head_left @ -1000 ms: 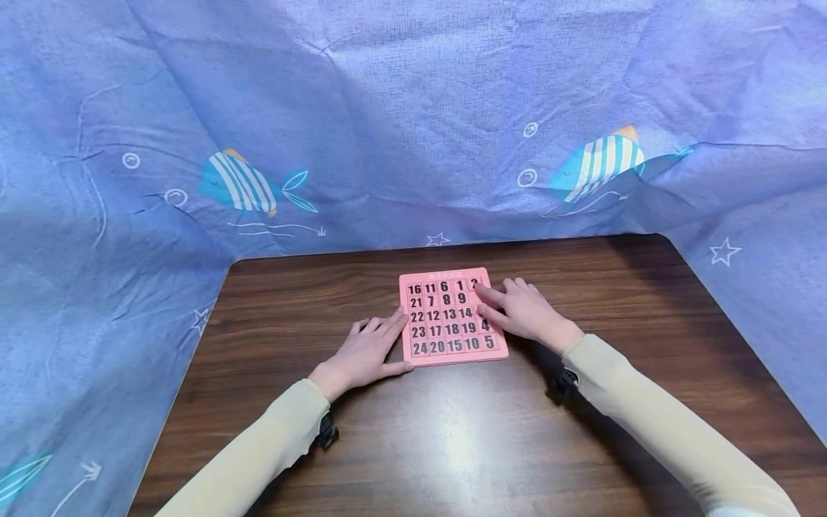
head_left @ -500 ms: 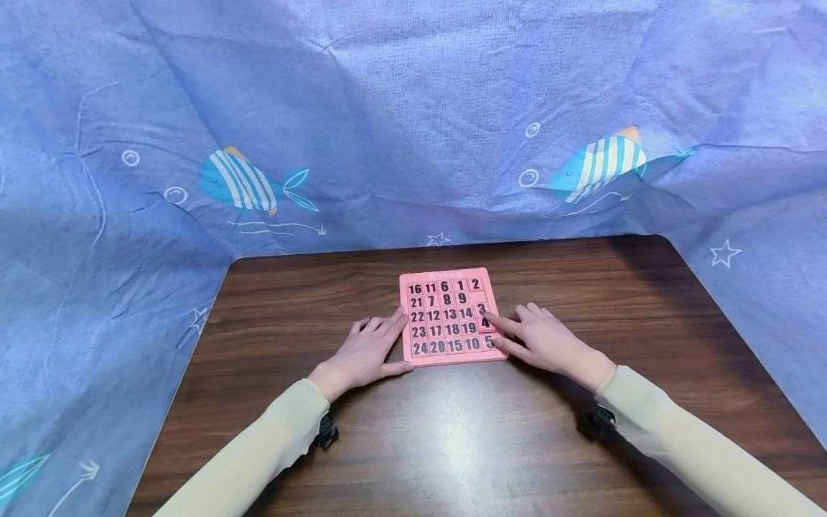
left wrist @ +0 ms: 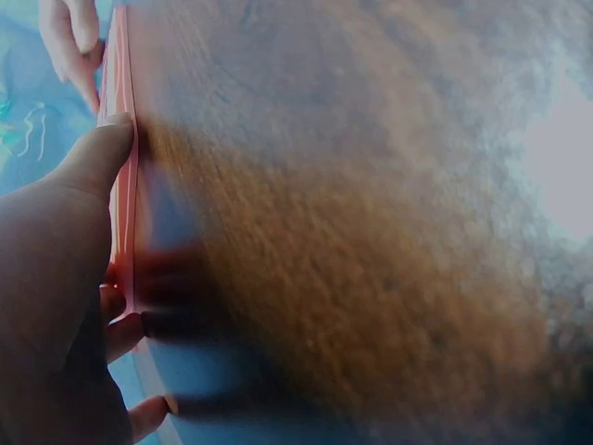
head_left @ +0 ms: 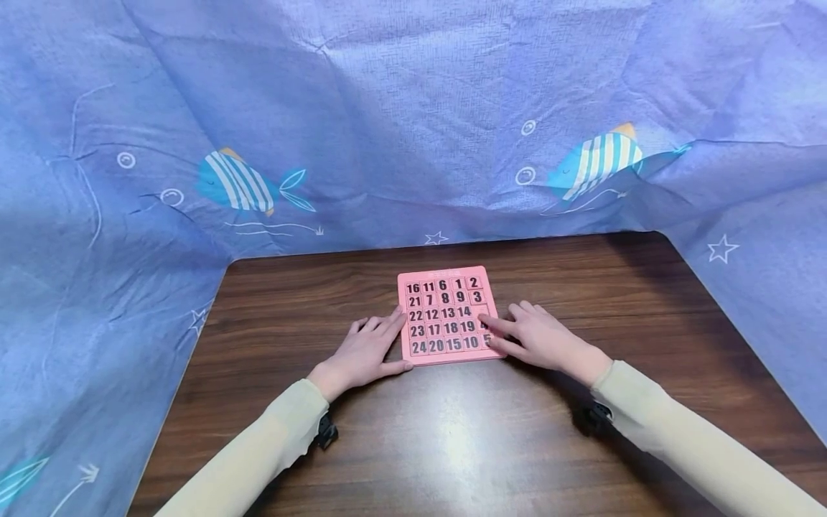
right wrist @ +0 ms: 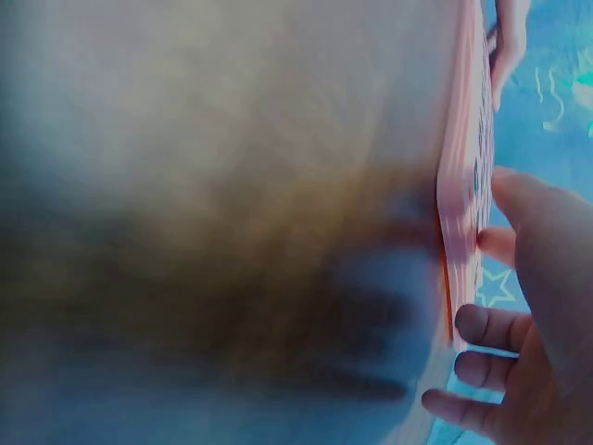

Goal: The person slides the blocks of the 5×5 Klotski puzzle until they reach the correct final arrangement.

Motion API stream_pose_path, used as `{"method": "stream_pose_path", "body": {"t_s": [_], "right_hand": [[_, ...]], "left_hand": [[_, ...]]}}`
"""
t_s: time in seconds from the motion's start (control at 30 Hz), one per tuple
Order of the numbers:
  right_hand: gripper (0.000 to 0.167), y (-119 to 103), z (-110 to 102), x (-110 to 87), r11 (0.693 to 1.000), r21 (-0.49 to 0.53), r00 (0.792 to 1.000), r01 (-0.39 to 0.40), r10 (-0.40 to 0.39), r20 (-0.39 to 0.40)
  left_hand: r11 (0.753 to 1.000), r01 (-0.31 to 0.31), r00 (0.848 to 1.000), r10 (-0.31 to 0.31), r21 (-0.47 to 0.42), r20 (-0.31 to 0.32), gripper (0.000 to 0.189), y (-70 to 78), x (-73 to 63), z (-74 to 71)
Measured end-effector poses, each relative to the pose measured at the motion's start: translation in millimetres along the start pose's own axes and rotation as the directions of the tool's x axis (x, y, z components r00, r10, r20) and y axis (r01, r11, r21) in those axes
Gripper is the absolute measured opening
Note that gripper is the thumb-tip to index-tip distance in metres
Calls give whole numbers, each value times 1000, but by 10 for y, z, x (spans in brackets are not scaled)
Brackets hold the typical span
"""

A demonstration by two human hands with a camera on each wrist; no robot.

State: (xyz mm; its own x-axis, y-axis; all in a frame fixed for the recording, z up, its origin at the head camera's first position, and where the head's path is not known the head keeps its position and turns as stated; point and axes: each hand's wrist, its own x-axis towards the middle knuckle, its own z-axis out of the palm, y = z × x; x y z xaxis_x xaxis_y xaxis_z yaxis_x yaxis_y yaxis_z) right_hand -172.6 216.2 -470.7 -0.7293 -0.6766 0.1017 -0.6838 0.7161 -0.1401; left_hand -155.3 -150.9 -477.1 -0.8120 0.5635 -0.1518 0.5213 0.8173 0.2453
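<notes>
A pink sliding number puzzle [head_left: 448,314] lies on the table, its black-numbered tiles in a square grid. My left hand [head_left: 362,355] rests at its near left corner, fingers fairly straight along the left edge, thumb against the front edge. In the left wrist view the thumb [left wrist: 107,148] touches the puzzle's side. My right hand [head_left: 539,336] reaches over the right edge, with the index fingertip on the rightmost column, just below the 3 tile [head_left: 477,296]. A gap shows there above the 4 tile, which the finger partly covers. The thumb lies by the 5 tile.
The dark wood-grain table [head_left: 413,445] extends around the puzzle, with a glare patch near its front. Behind and beside it hangs a blue cloth [head_left: 413,108] printed with fish and stars. A small black device [head_left: 327,432] sits at the left wrist.
My right hand first came down the right column toward me, uncovering the 2 tile. Since then the 3 tile has slid up one cell, away from me. My left hand stays put.
</notes>
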Motion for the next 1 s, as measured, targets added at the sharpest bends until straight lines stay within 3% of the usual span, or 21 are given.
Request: {"method": "stream_pose_path", "body": {"t_s": [0.2,0.33,0.73,0.87,1.0], "right_hand": [[49,-84,-23,-280,991,-26,990,134,-135,-48],[49,-97,-10,-347,985,-46,981,169,-172,-87],[48,-38,10,-171,994,-71,993,88,-92,-70],[47,-165,27,-97,991,-75,986,109,-118,-120],[48,-384,59,-4,978,-102,971,180,-193,-143]], "left_hand": [[1000,-10,1000,10,-16,-21,95,-29,-3,22],[1000,-14,1000,13,-16,-28,92,-11,-17,-1],[1000,-15,1000,15,-21,-13,93,3,-6,-11],[1000,-10,1000,10,-12,-9,92,6,-1,-26],[1000,-7,1000,7,-1,-3,92,2,-9,-20]]}}
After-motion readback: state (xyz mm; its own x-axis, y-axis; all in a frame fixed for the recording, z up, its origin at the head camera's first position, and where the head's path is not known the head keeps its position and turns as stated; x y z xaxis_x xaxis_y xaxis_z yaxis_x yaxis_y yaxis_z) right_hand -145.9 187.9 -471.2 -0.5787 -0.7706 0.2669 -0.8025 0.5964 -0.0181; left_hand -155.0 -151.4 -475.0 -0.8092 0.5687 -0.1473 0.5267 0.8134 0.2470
